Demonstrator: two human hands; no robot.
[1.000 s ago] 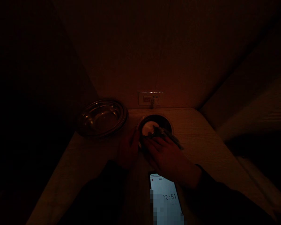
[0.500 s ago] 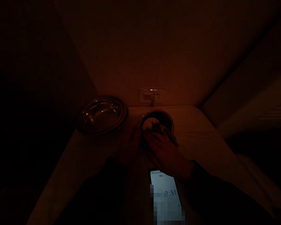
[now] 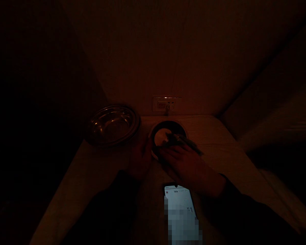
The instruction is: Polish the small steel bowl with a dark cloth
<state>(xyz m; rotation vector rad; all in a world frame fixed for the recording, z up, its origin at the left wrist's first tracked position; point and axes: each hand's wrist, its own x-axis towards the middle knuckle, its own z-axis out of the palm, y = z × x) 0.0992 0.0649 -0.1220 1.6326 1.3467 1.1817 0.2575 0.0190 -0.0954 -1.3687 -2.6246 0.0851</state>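
A round bowl [image 3: 160,136] with a pale patch on its inner bottom stands on the wooden tabletop [image 3: 214,146], dimly lit. My left hand [image 3: 140,159] rests against the bowl's left side, its fingers curved along the rim. Over the near right part of the bowl lies my right hand [image 3: 185,165], fingers together on a dark, crumpled cloth [image 3: 191,143]. One end of that cloth sticks out past the right rim, and the rest reaches inside. Darkness hides both thumbs and the bowl's near wall.
To the left, a wide shiny metal basin [image 3: 114,127] stands near the table's back left corner. A lit phone [image 3: 180,200] lies in front of the bowl, between my forearms. Behind the bowl, a wall socket [image 3: 165,104] is set low in the wall.
My right hand has slid slightly right and down, drawing the cloth farther over the right rim. More of the bowl's inside shows. My left hand stays at the bowl's side.
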